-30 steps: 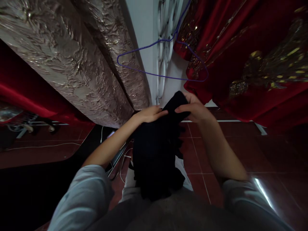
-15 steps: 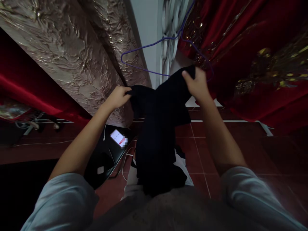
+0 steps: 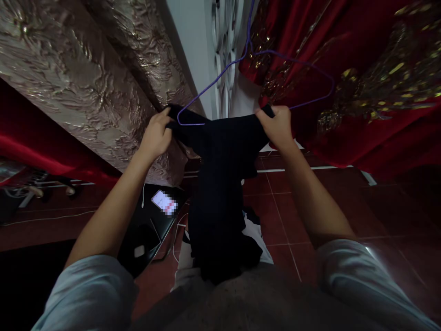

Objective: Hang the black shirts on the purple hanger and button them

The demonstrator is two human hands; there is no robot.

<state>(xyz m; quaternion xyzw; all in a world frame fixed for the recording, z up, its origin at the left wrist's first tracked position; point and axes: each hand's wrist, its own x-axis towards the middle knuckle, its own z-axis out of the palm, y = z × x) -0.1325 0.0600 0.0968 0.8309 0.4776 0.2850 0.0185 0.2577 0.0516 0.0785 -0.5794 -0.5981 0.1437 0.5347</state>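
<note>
The left hand (image 3: pixel 156 134) and right hand (image 3: pixel 278 125) are apart, each clamped on one upper end of the garment (image 3: pixel 220 174), suspended between them. The hanger (image 3: pixel 248 34) overlaps its top edge.

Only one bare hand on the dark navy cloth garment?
No, the left hand and the right hand grip opposite upper ends of the dark navy garment.
</note>
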